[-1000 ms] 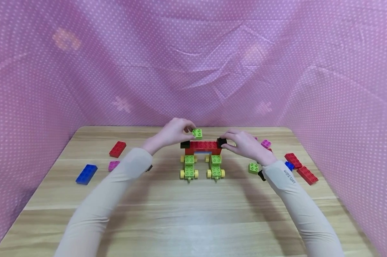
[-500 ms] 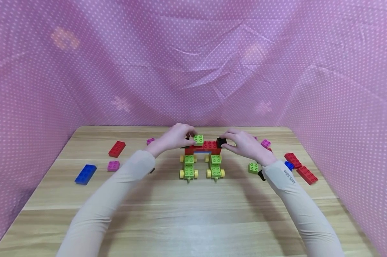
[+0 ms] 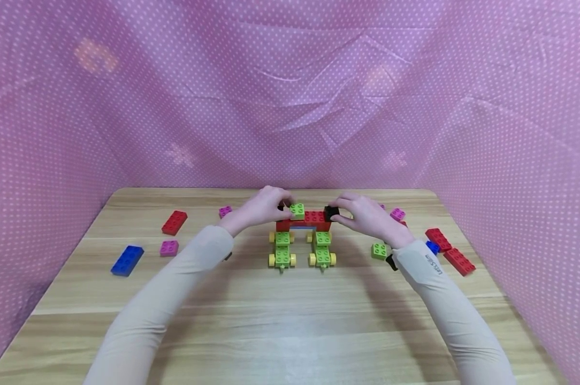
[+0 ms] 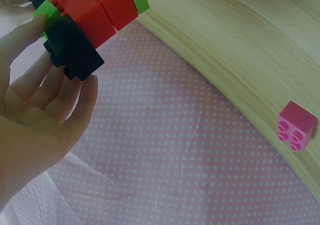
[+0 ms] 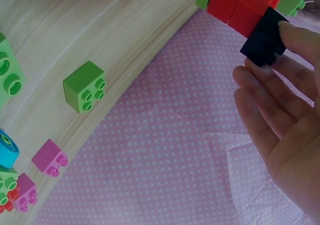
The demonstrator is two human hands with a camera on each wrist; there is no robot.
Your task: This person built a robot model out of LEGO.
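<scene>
Head view shows both hands meeting over a small toy-brick model (image 3: 303,235) standing near the far middle of the pale wooden bench (image 3: 290,321). The model has two green wheeled bases with yellow wheels (image 3: 282,252) side by side, bridged by a red brick beam (image 3: 314,218) with a black brick at each end.

The left hand (image 3: 258,208) pinches a small lime-green square brick (image 3: 297,209) with thumb and fingertips, seating it on the left part of the red beam; the brick sits level on the studs, probably being pressed home. In the left wrist view the fingers (image 4: 50,92) lie along the left black end brick (image 4: 72,50), a thumb tip touching the green brick above it.

The right hand (image 3: 367,216) steadies the other end (likely so the beam does not tip under the push): its fingertips pinch the right black end brick (image 3: 332,213). The right wrist view shows the index finger (image 5: 300,40) on that brick's top and the other fingers loosely extended below it.

Loose bricks lie around: a red rectangular brick (image 3: 174,222), a blue rectangular brick (image 3: 127,260) and a pink square brick (image 3: 169,247) on the left, a green square brick (image 3: 379,251) and two red bricks (image 3: 449,251) on the right. Pink dotted cloth (image 3: 290,96) walls the bench.
</scene>
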